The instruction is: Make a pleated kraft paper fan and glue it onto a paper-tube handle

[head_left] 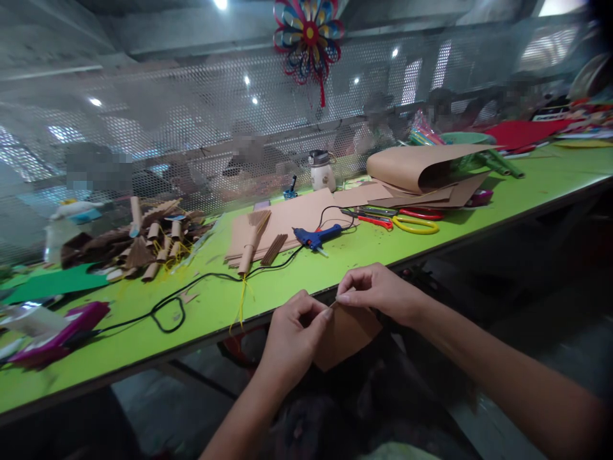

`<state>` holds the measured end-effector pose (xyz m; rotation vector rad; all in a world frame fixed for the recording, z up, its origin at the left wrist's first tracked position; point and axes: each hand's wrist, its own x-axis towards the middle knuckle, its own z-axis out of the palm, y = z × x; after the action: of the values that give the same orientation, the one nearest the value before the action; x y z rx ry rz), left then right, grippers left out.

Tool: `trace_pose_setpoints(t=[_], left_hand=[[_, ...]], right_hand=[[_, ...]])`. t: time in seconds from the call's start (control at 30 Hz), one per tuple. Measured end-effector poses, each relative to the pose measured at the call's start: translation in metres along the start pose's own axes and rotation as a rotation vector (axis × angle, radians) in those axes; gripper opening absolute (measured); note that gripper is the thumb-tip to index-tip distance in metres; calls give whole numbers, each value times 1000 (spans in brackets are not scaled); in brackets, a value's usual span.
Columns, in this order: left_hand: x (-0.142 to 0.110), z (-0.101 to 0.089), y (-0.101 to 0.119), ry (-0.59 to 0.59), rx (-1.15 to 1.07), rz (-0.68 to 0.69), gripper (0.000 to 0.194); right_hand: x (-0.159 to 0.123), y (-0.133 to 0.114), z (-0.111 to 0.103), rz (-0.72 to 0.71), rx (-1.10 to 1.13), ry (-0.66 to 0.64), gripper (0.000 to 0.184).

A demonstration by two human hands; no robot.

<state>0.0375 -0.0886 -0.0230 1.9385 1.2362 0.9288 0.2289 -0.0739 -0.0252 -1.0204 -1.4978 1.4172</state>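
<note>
Both my hands hold one piece of brown kraft paper [347, 335] just below the front edge of the green table [215, 306]. My left hand [292, 338] pinches the paper's top edge on the left with closed fingers. My right hand [378, 291] pinches the same top edge on the right, thumb and fingers pressed together. The paper hangs down over my lap between the hands.
A blue glue gun [318, 236] with a black cord [167, 313] lies on the table beyond my hands. Brown paper sheets [287, 220], a rolled sheet [421, 166], red and yellow scissors [412, 220], a pile of paper brooms [143, 243] and a pink tool [62, 332] lie around. A mesh screen [191, 128] backs the table.
</note>
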Motion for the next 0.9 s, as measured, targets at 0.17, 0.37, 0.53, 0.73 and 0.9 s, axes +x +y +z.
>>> trace_pose_setpoints(t=[0.17, 0.37, 0.53, 0.73, 0.9], left_hand=[[-1, 0, 0, -6, 25, -13, 20], [-4, 0, -7, -26, 4, -39, 20], [-5, 1, -12, -35, -13, -53, 21], [-11, -1, -6, -35, -54, -65, 22], [-14, -2, 5, -27, -81, -39, 23]], right_hand=[[2, 3, 0, 8, 30, -5, 22], [5, 8, -4, 41, 45, -3, 31], [6, 13, -8, 32, 63, 23, 28], [-3, 14, -11, 21, 180, 81, 22], [-14, 3, -4, 0, 172, 75, 29]])
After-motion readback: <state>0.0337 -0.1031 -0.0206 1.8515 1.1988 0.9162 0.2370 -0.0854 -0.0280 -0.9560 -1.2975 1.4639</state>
